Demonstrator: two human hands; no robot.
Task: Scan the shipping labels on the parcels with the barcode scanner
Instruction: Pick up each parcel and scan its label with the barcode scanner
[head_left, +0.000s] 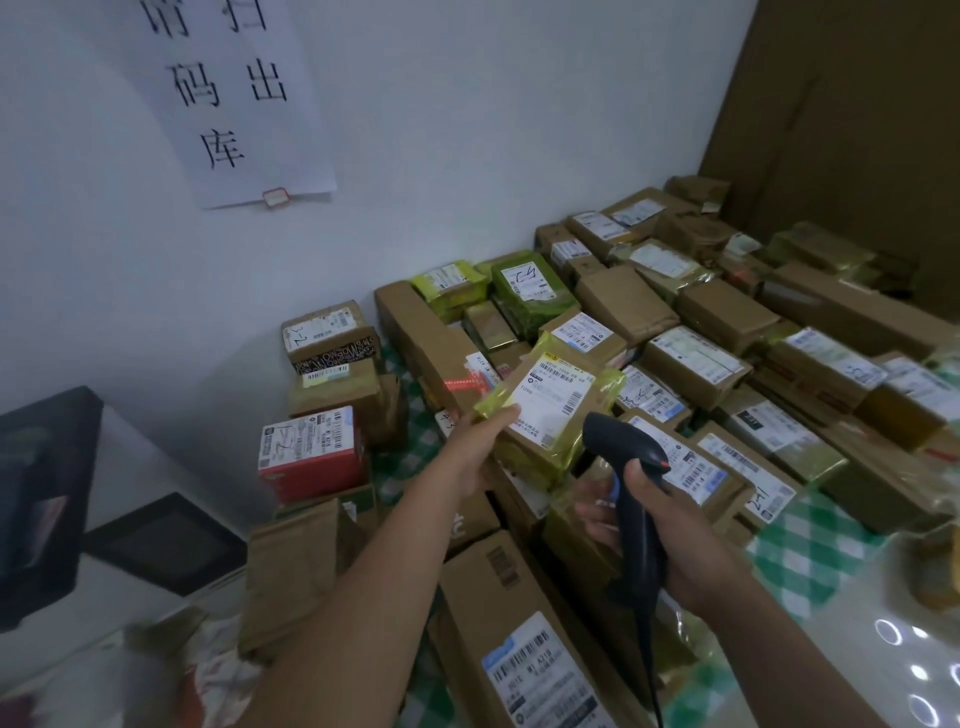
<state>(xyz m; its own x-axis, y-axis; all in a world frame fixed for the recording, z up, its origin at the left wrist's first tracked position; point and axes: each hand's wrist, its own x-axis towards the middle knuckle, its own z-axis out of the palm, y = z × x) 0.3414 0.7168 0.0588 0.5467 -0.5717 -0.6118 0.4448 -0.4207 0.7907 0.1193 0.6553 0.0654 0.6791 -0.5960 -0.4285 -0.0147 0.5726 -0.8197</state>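
Dozens of parcels (696, 364) covered the table (810, 540) from the middle out toward two o'clock. My left grip (475, 452) pinched the lower left corner of a yellow-green parcel (597, 387) between thumb and fingers, holding it up tilted just past centre toward four o'clock, its white shipping label (556, 397) facing me. At five o'clock my right grip (675, 540) was curled round the handle of the dark barcode scanner (618, 441), whose head sat just beside that parcel's lower edge, below the label, while a red box (311, 457) lay at eight o'clock.
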